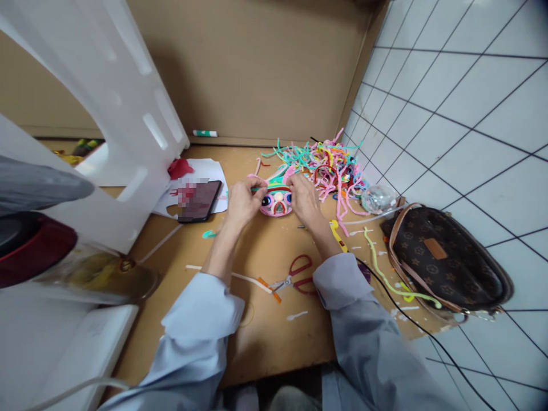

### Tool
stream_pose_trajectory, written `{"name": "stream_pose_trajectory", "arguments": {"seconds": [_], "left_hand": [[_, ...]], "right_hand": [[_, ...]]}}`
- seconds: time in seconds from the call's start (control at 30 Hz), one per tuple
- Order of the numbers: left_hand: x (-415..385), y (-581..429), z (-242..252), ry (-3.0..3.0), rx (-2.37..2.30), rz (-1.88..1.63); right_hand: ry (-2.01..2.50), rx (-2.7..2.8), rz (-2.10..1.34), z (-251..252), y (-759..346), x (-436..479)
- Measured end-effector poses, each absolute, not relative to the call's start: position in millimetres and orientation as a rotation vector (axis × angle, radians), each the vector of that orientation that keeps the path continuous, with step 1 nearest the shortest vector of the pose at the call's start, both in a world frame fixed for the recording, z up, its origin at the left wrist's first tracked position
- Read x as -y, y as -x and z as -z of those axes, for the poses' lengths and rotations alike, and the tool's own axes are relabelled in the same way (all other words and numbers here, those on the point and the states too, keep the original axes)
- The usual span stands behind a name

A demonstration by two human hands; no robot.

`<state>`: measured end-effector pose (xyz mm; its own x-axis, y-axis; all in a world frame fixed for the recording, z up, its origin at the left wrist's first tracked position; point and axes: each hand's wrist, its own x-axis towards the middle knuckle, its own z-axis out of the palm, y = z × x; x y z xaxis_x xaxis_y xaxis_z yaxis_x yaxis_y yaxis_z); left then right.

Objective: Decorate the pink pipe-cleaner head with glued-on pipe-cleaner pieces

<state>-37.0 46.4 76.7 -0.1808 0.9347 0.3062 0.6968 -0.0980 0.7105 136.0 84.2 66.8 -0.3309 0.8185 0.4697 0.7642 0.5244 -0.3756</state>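
Between my two hands is a pipe-cleaner animal head, pink with large blue eyes, upright pink-and-green ears and red, yellow and teal bands across its top. My left hand pinches the left end of those bands beside the head. On the other side, the fingers of my right hand are closed at the right end of the bands, near an ear. Both sets of fingertips partly cover the bands. Nearer to me on the table lie red-handled scissors, with a white and orange pipe-cleaner piece touching their blades.
A tangled heap of coloured pipe cleaners sits behind my right hand. At left, a phone rests on white paper. A brown handbag stands by the tiled wall, a black cable running past it. A lidded jug is at left.
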Motion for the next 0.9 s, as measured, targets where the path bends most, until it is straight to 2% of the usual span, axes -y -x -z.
{"name": "stream_pose_trajectory", "arguments": {"seconds": [0.2, 0.3, 0.53, 0.63, 0.9], "left_hand": [[-42, 37, -80, -1.705, -1.876, -1.227], [-42, 39, -80, -1.705, -1.862, -1.250], [-43, 48, -78, -1.756, -1.924, -1.221], [-43, 53, -81, -1.799, -1.954, -1.170], [-11, 44, -124, -1.821, -1.525, -1.362]], "right_hand": [[1.131, 1.848, -0.575, -62, -137, -96], [1.101, 1.779, -0.698, -63, -137, -97], [1.212, 1.814, -0.305, -75, -138, -84], [1.241, 1.779, -0.268, -76, -141, -86], [0.952, 1.286, -0.964, -80, -137, -89]]}}
